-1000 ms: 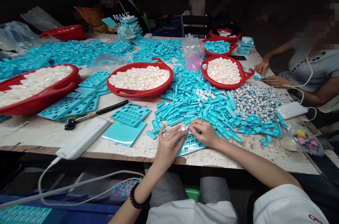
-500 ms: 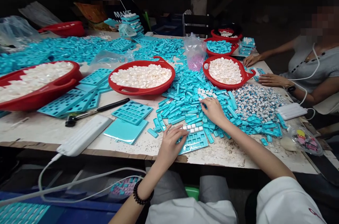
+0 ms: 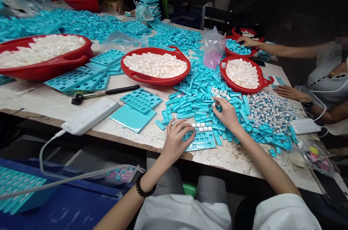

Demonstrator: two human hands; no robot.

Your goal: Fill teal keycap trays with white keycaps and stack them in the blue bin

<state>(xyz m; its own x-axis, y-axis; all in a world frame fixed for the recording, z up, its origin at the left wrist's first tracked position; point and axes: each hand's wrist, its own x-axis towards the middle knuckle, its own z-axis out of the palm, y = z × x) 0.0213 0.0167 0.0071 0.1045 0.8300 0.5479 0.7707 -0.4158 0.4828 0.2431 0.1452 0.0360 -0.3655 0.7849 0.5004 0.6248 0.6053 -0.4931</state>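
A blue tray with square cut-outs (image 3: pixel 202 143) lies near the table's front edge, its upper rows holding several white keycap-like pieces (image 3: pixel 202 124). Over the left end of this tray is my left hand (image 3: pixel 176 135), its fingers curved and apart, with nothing visible in them. My right hand (image 3: pixel 227 114), a ring on one finger, pinches a small white keycap-like piece (image 3: pixel 214 104) between thumb and fingertip. It is above the heap of blue strips (image 3: pixel 201 95), beside a small cluster of loose white pieces (image 3: pixel 221 93).
Red basins of white pieces stand behind, at the left (image 3: pixel 54 68), centre (image 3: pixel 160 82) and right (image 3: pixel 244 88). A black-handled tool (image 3: pixel 108 92), white power bank (image 3: pixel 91 115) and blue trays (image 3: pixel 141 99) lie at left. A co-worker's hand (image 3: pixel 246 41) reaches into a basin of blue strips.
My right hand has drawn back slightly from the white cluster, a white piece now showing in its fingers. The view has shifted. The co-worker's hand at right has moved to the basin.
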